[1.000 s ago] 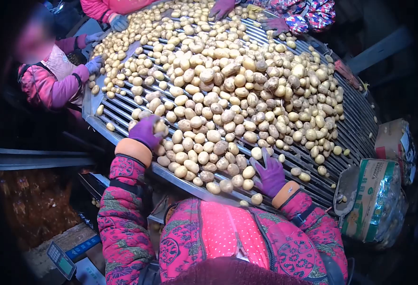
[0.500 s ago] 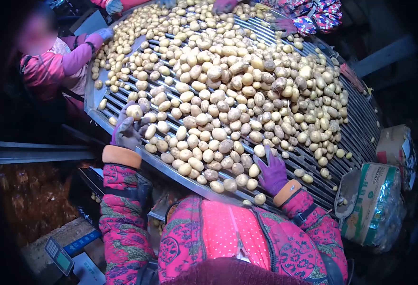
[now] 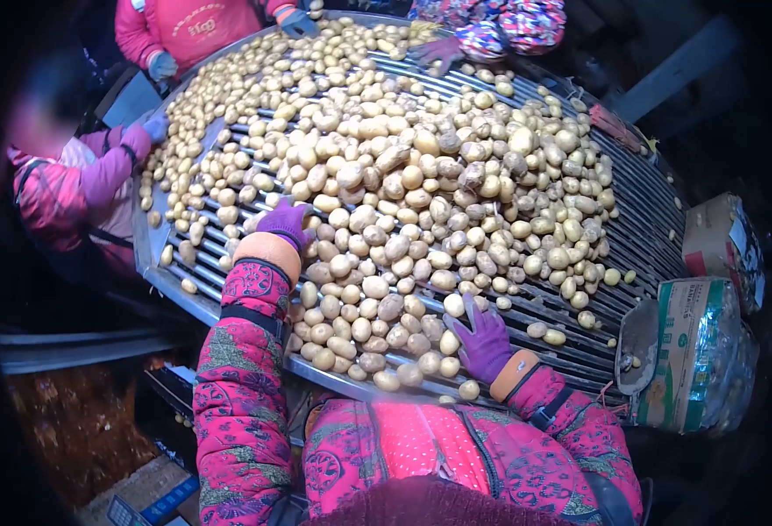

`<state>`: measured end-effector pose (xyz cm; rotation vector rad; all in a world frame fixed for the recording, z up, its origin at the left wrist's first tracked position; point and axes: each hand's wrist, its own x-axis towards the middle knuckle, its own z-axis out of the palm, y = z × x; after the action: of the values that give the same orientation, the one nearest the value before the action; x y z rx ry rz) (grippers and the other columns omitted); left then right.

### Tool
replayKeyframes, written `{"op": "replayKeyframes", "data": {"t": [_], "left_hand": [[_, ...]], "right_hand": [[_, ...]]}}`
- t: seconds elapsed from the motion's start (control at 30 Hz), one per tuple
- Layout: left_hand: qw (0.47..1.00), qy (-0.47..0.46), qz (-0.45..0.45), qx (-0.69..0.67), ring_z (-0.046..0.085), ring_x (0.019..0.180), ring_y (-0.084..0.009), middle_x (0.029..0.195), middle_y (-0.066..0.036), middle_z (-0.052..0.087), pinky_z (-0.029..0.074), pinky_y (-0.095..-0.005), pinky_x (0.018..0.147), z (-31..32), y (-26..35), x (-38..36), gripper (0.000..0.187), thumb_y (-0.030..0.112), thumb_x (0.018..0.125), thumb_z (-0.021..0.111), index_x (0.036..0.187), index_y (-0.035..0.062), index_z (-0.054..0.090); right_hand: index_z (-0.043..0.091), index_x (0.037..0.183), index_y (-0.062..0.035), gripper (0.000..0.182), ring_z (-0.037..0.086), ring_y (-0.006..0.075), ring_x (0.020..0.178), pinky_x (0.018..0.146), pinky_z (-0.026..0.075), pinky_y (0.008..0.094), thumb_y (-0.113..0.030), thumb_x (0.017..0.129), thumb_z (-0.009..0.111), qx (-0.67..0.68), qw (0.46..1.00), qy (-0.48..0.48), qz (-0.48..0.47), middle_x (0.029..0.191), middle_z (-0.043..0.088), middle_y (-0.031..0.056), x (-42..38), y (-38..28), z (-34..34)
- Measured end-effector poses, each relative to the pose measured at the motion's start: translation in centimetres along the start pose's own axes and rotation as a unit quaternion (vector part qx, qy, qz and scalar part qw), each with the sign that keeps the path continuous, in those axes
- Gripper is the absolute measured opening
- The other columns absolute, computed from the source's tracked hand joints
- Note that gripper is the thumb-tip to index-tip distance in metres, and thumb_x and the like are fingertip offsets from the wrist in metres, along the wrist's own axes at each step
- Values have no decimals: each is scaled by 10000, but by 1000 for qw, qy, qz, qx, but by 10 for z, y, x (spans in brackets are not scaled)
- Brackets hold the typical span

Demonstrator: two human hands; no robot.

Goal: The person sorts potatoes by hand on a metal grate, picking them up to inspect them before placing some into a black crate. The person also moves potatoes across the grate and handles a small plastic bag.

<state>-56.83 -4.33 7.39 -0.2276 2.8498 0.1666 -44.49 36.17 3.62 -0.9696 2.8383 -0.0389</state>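
Potatoes [image 3: 386, 219] heaped on slatted sorting worktop [image 3: 640, 219]; left hand [image 3: 285, 221] gloved, reaching into pile, grip hidden, cannot tell; right hand [image 3: 482, 337] fingers spread, resting on them. Likely firm, rounded, roll easily; cup each around its middle

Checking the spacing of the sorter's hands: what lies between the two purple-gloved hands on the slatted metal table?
In the head view, heaped yellow-brown potatoes fill the stretch between the left hand and right hand.
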Motion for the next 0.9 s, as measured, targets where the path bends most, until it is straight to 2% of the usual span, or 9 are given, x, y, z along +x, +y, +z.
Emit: {"op": "replayKeyframes", "data": {"t": [0.13, 0.47, 0.53, 0.6, 0.67, 0.73, 0.8, 0.87, 0.9], "left_hand": [[998, 32, 40, -32, 610, 1096, -359, 1279, -190, 547, 520, -439, 902, -33, 13, -23, 412, 225, 846, 676, 1242, 153, 591], [981, -181, 32, 63, 616, 1111, -344, 1247, -177, 605, 525, -436, 912, -74, 33, -9, 403, 199, 840, 673, 1233, 150, 604], [988, -149, 26, 36, 643, 1065, -341, 1215, -186, 627, 532, -434, 889, -50, 14, 0, 430, 240, 818, 707, 1227, 146, 615], [979, -112, 5, -169, 673, 980, -292, 1127, -165, 666, 550, -414, 819, -11, -26, 16, 418, 259, 799, 737, 1183, 124, 640], [897, -23, -8, -442, 663, 784, -188, 944, -65, 690, 543, -346, 680, 26, -68, 6, 334, 262, 840, 722, 1131, 112, 660], [677, -1, 14, -736, 643, 771, -181, 955, -49, 668, 524, -324, 630, 31, -73, -34, 427, 293, 849, 713, 1213, 98, 604], [433, -16, 67, -899, 616, 875, -205, 1190, -119, 600, 524, -300, 643, 37, -67, -95, 541, 371, 888, 669, 1324, 102, 496], [267, -92, 142, -949, 614, 915, -250, 1330, -179, 519, 535, -305, 689, 58, -73, -123, 535, 391, 889, 670, 1332, 143, 503], [241, -26, 141, -960, 615, 932, -295, 1407, -214, 453, 538, -318, 705, 46, -57, -160, 548, 399, 875, 688, 1346, 188, 502]], "right_hand": [[480, 1400, -324, 670, 471, 322, 1140, 976, 363, 513, -239, 751, 619, 8, 1000, -15, 11, 1560, 230, 173, 0, -2, -2], [506, 1378, -319, 635, 471, 327, 1106, 966, 364, 519, -221, 757, 598, 22, 999, 13, 22, 1551, 250, 160, 0, -3, 6], [513, 1371, -315, 624, 471, 329, 1098, 964, 364, 519, -220, 760, 594, 21, 999, 23, 20, 1551, 250, 159, 0, -4, 5], [520, 1364, -311, 612, 470, 330, 1090, 962, 365, 518, -219, 763, 589, 20, 999, 31, 10, 1551, 251, 159, -1, -4, 4], [517, 1367, -301, 613, 470, 335, 1093, 968, 361, 527, -216, 764, 587, 29, 999, 0, 29, 1551, 249, 159, 0, -5, 4], [533, 1349, -289, 599, 471, 345, 1099, 969, 362, 526, -212, 758, 594, 27, 999, 17, 29, 1542, 269, 163, -1, -6, 5], [535, 1344, -287, 602, 469, 359, 1122, 970, 362, 523, -213, 750, 604, 27, 999, 38, 15, 1543, 265, 163, 1, -6, 4], [528, 1351, -280, 615, 458, 372, 1169, 977, 361, 522, -224, 745, 617, 21, 999, 31, 9, 1543, 262, 174, 2, -4, 7], [528, 1352, -276, 612, 458, 372, 1173, 971, 363, 525, -222, 748, 614, 10, 999, 31, 7, 1540, 266, 177, 2, -4, 8]]}}
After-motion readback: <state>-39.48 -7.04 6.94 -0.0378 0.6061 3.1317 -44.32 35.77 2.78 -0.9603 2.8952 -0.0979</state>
